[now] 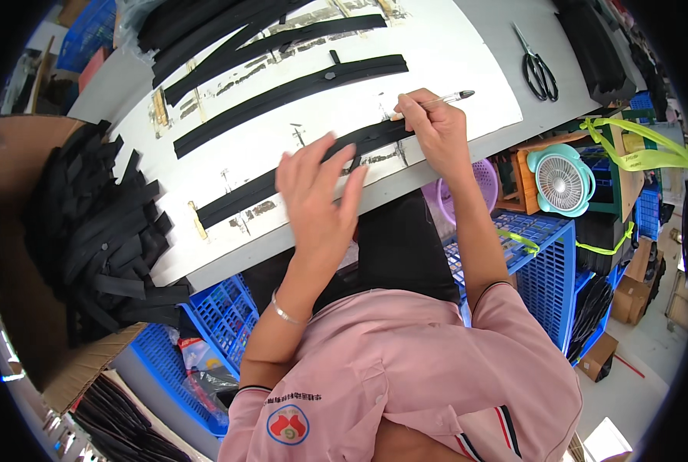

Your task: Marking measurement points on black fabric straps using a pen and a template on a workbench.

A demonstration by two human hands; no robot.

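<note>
Black rubber-like long flat strip [297, 173] lies on the white counter [467, 54], directly under the fingers of both hands. Left hand [317, 192] rests on it with fingers spread flat, gripping nothing. Right hand [436, 127] pinches a slim clear pen [444, 98] at the strip's far end. Black-handled scissors [539, 65] lie well beyond those fingers.
</note>
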